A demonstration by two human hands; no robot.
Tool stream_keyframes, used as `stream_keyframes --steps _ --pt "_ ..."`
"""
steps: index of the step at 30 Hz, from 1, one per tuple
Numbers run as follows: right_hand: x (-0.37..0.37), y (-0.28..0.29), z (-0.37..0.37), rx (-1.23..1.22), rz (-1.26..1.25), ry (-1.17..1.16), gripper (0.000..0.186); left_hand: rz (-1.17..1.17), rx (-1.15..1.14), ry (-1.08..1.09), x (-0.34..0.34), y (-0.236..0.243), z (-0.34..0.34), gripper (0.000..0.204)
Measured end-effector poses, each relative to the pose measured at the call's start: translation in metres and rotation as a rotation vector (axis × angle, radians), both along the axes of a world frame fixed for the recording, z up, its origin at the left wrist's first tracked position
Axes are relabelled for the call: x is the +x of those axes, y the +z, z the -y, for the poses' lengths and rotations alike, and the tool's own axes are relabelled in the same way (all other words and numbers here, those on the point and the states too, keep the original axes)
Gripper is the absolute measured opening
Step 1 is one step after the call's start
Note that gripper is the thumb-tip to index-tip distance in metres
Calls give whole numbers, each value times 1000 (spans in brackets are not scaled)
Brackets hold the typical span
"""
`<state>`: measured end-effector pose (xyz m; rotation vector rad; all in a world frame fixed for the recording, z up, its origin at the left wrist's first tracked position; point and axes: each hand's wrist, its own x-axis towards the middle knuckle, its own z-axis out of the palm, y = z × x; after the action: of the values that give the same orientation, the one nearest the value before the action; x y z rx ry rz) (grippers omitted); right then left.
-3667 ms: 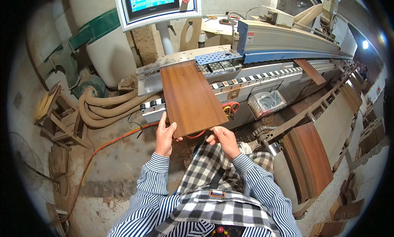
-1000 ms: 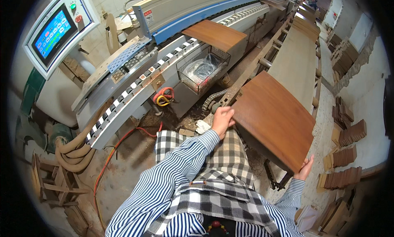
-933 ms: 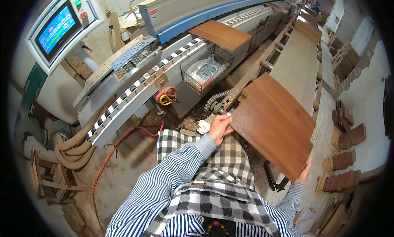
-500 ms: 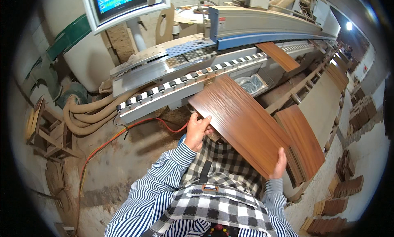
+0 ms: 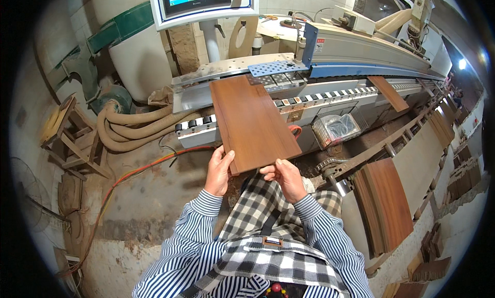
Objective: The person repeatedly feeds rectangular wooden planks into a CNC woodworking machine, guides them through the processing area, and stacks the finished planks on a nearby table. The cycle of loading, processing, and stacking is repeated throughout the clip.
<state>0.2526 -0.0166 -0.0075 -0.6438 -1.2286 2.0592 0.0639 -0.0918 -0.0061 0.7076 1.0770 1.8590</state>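
A brown wood-grain panel (image 5: 252,127) is held out in front of me, its far end over the machine's metal infeed table and roller track (image 5: 330,97). My left hand (image 5: 219,171) grips the panel's near left corner, thumb on top. At the near right edge, my right hand (image 5: 286,179) pinches the board between thumb and fingers. Beyond the panel's far end lies a blue perforated plate (image 5: 276,67) on the machine. To my right, a stack of similar panels (image 5: 384,205) rests on a long conveyor.
A control screen (image 5: 198,0) stands at the back. Ribbed hoses (image 5: 134,130) and a wooden stool (image 5: 75,135) are at the left, with an orange hose (image 5: 136,170) along the floor. A wire basket (image 5: 337,129) hangs below the track. Another panel (image 5: 388,93) sticks out farther down the machine.
The panel has swung left and away from the stack, now pointing toward the machine. My right hand has shifted from its side to its near edge. The view has turned rightward objects farther right.
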Motion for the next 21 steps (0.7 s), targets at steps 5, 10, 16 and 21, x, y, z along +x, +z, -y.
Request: stream_keyframes --steps 5,10,16,21 --pt "-7 -8 -6 113 84 -23 32 -37 9 78 -17 4 3 66" --pt "64 -26 15 277 243 -98 29 -126 23 66 -15 6 -7 63" --pt "177 -90 88 717 972 -446 20 -112 2 -70 -23 11 -7 62" --pt "183 -106 113 938 1107 -530 16 -206 -152 -119 -23 19 -8 61"
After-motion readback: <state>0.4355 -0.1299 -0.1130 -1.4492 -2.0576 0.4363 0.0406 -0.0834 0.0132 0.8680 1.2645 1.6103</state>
